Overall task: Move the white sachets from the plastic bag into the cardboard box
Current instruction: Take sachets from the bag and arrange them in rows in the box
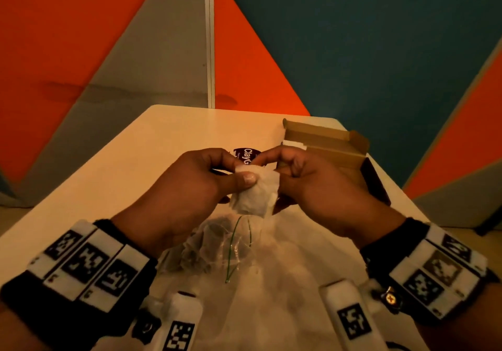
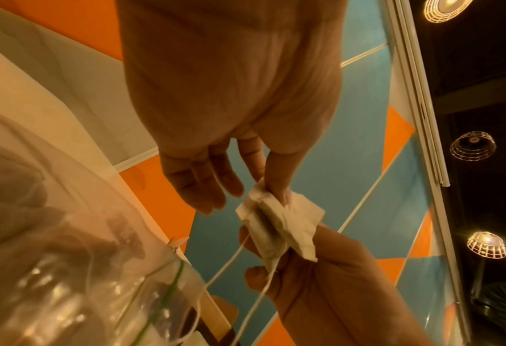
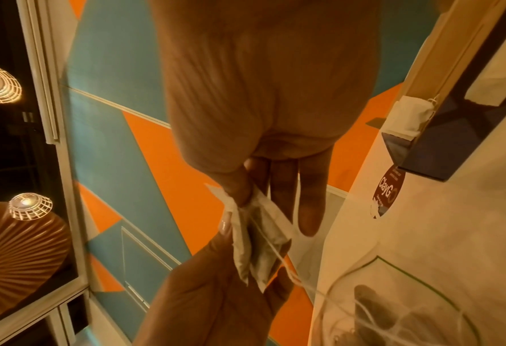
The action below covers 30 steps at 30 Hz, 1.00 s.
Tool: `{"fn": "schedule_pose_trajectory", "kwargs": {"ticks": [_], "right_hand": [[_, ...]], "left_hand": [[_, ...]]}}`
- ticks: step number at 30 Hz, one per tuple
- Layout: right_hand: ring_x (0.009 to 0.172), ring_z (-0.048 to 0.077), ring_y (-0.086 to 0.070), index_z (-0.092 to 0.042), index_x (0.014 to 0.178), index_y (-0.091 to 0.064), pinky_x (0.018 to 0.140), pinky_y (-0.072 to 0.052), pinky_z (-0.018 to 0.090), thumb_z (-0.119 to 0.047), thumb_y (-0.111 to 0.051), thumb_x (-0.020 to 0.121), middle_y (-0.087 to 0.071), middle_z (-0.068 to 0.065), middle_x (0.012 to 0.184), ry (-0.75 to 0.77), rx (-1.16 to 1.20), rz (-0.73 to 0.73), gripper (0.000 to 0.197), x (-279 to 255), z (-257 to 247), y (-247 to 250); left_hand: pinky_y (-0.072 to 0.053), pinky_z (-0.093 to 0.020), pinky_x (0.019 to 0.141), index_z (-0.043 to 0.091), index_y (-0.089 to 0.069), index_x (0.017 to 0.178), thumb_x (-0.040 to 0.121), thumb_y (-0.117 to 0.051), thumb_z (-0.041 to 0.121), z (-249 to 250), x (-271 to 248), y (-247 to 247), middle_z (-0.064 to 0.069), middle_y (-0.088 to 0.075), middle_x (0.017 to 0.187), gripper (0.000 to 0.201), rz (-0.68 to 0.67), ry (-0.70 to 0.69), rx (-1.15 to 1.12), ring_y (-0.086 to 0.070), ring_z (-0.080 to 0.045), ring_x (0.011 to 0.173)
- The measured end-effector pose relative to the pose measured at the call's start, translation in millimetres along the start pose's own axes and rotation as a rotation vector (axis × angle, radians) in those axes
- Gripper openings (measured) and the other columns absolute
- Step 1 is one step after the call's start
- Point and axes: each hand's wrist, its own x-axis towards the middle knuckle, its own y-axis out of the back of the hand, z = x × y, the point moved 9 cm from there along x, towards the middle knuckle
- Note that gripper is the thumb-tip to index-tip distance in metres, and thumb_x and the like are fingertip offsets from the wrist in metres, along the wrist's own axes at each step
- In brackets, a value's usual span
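**A:** Head view?
**B:** My left hand (image 1: 190, 185) and right hand (image 1: 312, 185) both pinch the small white paper sachets (image 1: 256, 193) above the clear crumpled plastic bag (image 1: 217, 244); the open brown cardboard box (image 1: 326, 144) waits near the table's (image 1: 135, 166) far right corner.

**A:** Wrist views?
**B:** Each grip pinches the sachets, I think to separate them; strings (image 2: 231, 257) trail into the bag.

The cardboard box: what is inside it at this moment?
In the right wrist view one white sachet shows at the cardboard box opening. The box walls and the right hand hide the rest.
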Motion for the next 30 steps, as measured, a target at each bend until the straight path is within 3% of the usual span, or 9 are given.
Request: {"fn": "schedule_pose_trajectory", "kwargs": {"ticks": [5,9,14,17,22,24,26,28,30], "right_hand": [[0.083,0.031,-0.072,-0.022,0.113,-0.062,0.074,-0.060,0.051,-0.018,-0.052,0.100,-0.075,0.011,0.092,0.002,-0.026,0.009,0.016,1,0,-1],[0.083,0.031,-0.071,-0.021,0.113,-0.063,0.070,-0.062,0.047,-0.025,-0.047,0.101,-0.072,0.010,0.097,0.000,0.041,0.063,0.021,-2,1,5],[0.088,0.030,-0.072,-0.017,0.115,-0.062,0.074,-0.059,0.047,-0.043,-0.058,0.078,-0.074,0.009,0.098,-0.040,0.236,0.079,0.045,-8,9,14],[0.084,0.020,-0.073,-0.019,0.107,-0.065,0.073,-0.061,0.040,-0.035,-0.070,0.070,-0.076,0.001,0.092,-0.070,0.160,0.048,0.041,-13,13,9],[0.081,0.023,-0.072,-0.014,0.093,-0.071,0.069,-0.062,0.033,-0.011,-0.070,0.084,-0.076,0.009,0.089,-0.099,0.143,0.090,0.009,-10,22,9],[0.075,0.018,-0.072,-0.016,0.088,-0.071,0.067,-0.062,0.031,-0.010,-0.070,0.085,-0.076,0.005,0.084,-0.114,0.114,0.103,0.007,-9,24,12],[0.075,0.017,-0.072,-0.017,0.090,-0.071,0.068,-0.062,0.031,-0.011,-0.070,0.085,-0.077,0.002,0.084,-0.135,0.090,0.116,0.008,-10,25,20],[0.083,0.023,-0.073,-0.014,0.098,-0.070,0.070,-0.061,0.032,-0.011,-0.069,0.084,-0.077,0.003,0.091,-0.151,0.082,0.131,0.014,-8,23,33],[0.090,0.029,-0.072,-0.012,0.104,-0.069,0.074,-0.060,0.036,-0.011,-0.069,0.085,-0.076,0.006,0.095,-0.155,0.087,0.178,0.019,-3,19,54]], "left_hand": [[-0.059,-0.037,0.068,0.009,-0.068,0.086,0.081,-0.075,0.015,-3,0,-5,-0.014,-0.072,0.087,0.011,-0.021,0.024,-0.072,-0.072,-0.028,0.080],[-0.060,-0.037,0.072,0.013,-0.068,0.093,0.078,-0.076,0.010,-3,3,-3,-0.013,-0.073,0.087,0.018,0.030,0.006,-0.128,-0.073,-0.027,0.083],[-0.059,-0.042,0.076,0.017,-0.066,0.096,0.078,-0.076,0.007,-1,7,5,-0.004,-0.070,0.074,0.023,0.077,-0.026,-0.151,-0.071,-0.026,0.076],[-0.058,-0.045,0.079,0.018,-0.066,0.094,0.078,-0.077,0.005,-1,8,6,-0.008,-0.069,0.077,0.023,0.091,-0.039,-0.172,-0.070,-0.029,0.079],[-0.058,-0.033,0.072,0.022,-0.070,0.100,0.080,-0.076,0.011,13,6,1,-0.005,-0.073,0.083,0.024,0.048,-0.079,-0.091,-0.073,-0.023,0.081],[-0.057,-0.026,0.068,0.029,-0.066,0.112,0.080,-0.074,0.025,18,2,-4,0.001,-0.075,0.089,0.034,-0.066,-0.089,0.010,-0.073,-0.013,0.080],[-0.056,-0.025,0.077,0.045,-0.054,0.124,0.072,-0.072,0.050,16,-3,-4,0.014,-0.073,0.104,0.055,-0.207,-0.093,0.240,-0.070,-0.004,0.092],[-0.050,-0.022,0.089,0.056,-0.037,0.134,0.063,-0.064,0.073,3,-3,2,0.030,-0.058,0.123,0.078,-0.342,-0.065,0.626,-0.060,0.005,0.107],[-0.041,-0.017,0.092,0.057,-0.026,0.142,0.068,-0.064,0.074,-20,-8,15,0.038,-0.038,0.132,0.085,-0.488,0.039,0.997,-0.050,0.010,0.106]]}}
